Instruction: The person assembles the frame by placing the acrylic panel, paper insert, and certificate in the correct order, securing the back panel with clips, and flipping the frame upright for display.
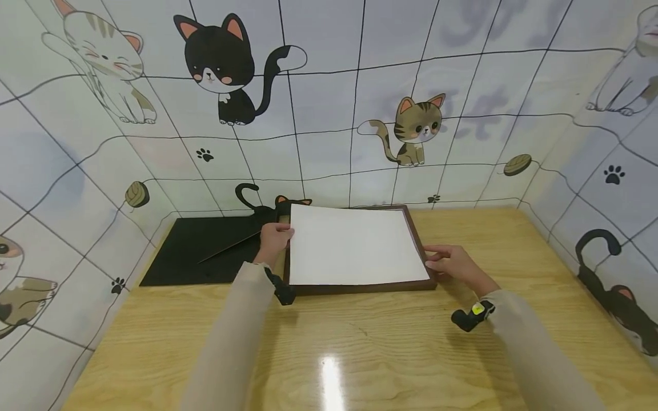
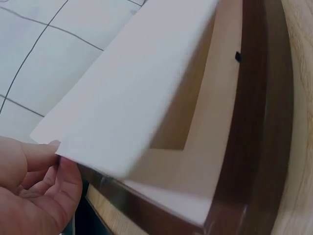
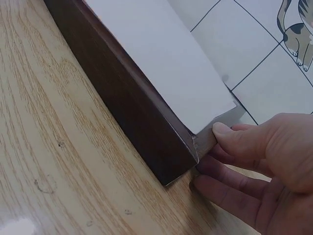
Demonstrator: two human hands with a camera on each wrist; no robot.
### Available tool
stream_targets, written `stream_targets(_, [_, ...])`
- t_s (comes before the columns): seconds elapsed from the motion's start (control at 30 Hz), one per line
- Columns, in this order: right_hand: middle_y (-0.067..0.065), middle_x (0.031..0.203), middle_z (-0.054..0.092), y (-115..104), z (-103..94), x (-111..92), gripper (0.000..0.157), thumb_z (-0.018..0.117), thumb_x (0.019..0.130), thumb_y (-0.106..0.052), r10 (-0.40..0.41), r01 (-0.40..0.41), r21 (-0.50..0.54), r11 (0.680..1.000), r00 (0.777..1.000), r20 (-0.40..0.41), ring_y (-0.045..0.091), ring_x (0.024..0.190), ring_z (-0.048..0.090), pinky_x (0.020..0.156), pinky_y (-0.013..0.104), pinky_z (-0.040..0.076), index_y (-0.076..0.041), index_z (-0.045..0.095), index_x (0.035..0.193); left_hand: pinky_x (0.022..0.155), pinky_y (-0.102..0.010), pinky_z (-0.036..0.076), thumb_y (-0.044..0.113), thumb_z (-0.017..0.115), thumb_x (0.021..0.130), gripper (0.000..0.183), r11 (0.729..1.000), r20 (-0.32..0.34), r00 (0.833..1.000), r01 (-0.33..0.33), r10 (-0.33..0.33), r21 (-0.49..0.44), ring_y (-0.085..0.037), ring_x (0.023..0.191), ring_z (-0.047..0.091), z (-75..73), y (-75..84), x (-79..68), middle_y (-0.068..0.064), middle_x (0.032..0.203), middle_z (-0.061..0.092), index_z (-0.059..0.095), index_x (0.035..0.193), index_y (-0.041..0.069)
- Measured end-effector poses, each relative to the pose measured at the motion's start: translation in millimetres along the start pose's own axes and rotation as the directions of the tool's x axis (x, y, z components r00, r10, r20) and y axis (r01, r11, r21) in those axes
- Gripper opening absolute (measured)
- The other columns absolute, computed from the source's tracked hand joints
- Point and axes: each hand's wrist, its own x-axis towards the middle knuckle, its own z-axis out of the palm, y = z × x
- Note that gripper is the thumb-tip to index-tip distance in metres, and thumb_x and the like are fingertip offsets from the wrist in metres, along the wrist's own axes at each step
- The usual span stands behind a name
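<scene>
A white sheet [image 1: 354,245] lies over a dark brown picture frame [image 1: 354,289], its left side lifted off the frame. At that left edge my left hand [image 1: 274,242] pinches the sheet between thumb and fingers. In the left wrist view, a pale inner border [image 2: 215,107] of the frame shows beneath the raised sheet [image 2: 112,93]. My right hand [image 1: 454,265] grips the frame's right side; the right wrist view has its thumb [image 3: 222,129] on the frame's side and the other fingers lower down, partly under the frame [image 3: 142,117].
A flat black panel [image 1: 190,245], crossed by a thin diagonal strip [image 1: 228,248], lies left of the frame. All this rests on a light wooden table [image 1: 360,342]. Behind and at both sides stand walls [image 1: 329,103] covered in a cat-print grid pattern.
</scene>
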Motion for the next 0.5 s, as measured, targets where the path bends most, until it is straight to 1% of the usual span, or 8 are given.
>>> stream_targets(0.13, [0.023, 0.106, 0.057, 1, 0.0, -1, 0.051, 0.063, 0.087, -0.011, -0.021, 0.021, -0.006, 1.000, 1.000, -0.005, 0.030, 0.095, 0.055, 0.069, 0.030, 0.052, 0.007, 0.044, 0.131, 0.077, -0.036, 0.050, 0.006, 0.058, 0.090, 0.024, 0.999, 0.002, 0.999, -0.033, 0.033, 0.039, -0.026, 0.083, 0.058, 5.6, 2.8, -1.5, -0.021, 0.102, 0.061, 0.063, 0.110, -0.005])
stream_targets(0.27, [0.023, 0.106, 0.057, 1, -0.3, -2, 0.051, 0.062, 0.087, -0.010, -0.028, 0.028, -0.015, 1.000, 1.000, -0.007, 0.030, 0.096, 0.055, 0.069, 0.029, 0.051, 0.007, 0.044, 0.131, 0.075, -0.037, 0.050, 0.005, 0.058, 0.090, 0.023, 0.995, -0.002, 0.997, -0.071, 0.072, 0.071, -0.027, 0.084, 0.057, 9.1, 2.9, 1.9, -0.021, 0.101, 0.061, 0.064, 0.109, -0.006])
stream_targets(0.37, [0.023, 0.105, 0.058, 1, -0.5, -2, 0.050, 0.062, 0.087, -0.009, -0.036, 0.035, -0.021, 0.999, 0.999, -0.016, 0.029, 0.095, 0.055, 0.068, 0.030, 0.051, 0.007, 0.044, 0.131, 0.073, -0.036, 0.048, 0.005, 0.058, 0.090, 0.022, 0.989, -0.013, 0.994, -0.105, 0.107, 0.102, -0.028, 0.085, 0.054, 11.7, 2.4, 5.7, -0.021, 0.100, 0.060, 0.064, 0.108, -0.005])
stream_targets(0.5, [0.024, 0.104, 0.057, 0, 0.3, -2, 0.050, 0.061, 0.088, -0.008, -0.035, 0.035, 0.009, 0.999, 0.999, -0.010, 0.026, 0.090, 0.058, 0.069, 0.033, 0.053, 0.007, 0.043, 0.131, 0.066, -0.031, 0.044, 0.005, 0.058, 0.090, 0.021, 0.978, -0.037, 0.987, -0.150, 0.156, 0.144, -0.026, 0.082, 0.049, 16.2, 0.1, 10.4, -0.018, 0.096, 0.058, 0.065, 0.107, -0.004])
